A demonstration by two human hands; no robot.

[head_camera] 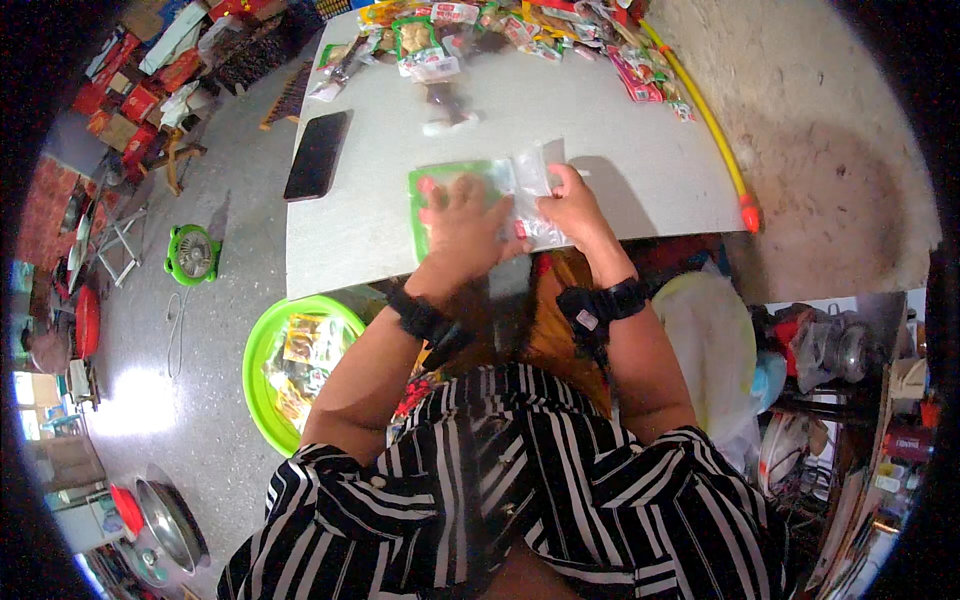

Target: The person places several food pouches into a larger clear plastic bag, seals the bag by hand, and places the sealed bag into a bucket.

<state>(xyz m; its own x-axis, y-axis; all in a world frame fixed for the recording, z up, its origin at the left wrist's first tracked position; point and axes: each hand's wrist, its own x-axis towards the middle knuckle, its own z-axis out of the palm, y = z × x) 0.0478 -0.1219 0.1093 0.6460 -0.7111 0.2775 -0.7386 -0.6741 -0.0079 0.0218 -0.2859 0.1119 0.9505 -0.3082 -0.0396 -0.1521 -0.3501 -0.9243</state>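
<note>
A plastic packet with a green border (417, 217) lies flat near the front edge of the white table (360, 247). My left hand (466, 217) presses down on it, fingers spread, slightly blurred, and hides much of its face. At the packet's right side is clear plastic film (532, 180). My right hand (574, 206) has this film's edge between thumb and fingers. Beyond the hands, a small dark item with white ends (446, 105) shows only as a blur. A green food packet (417, 41) lies at the far side.
A black phone (318, 156) rests on the table's left. Packaged snacks (525, 30) are heaped along the far edge. A yellow rod (701, 109) runs down the right edge by the wall. Below left stands a green tub (255, 375) holding packets; a green fan (192, 255) is on the floor.
</note>
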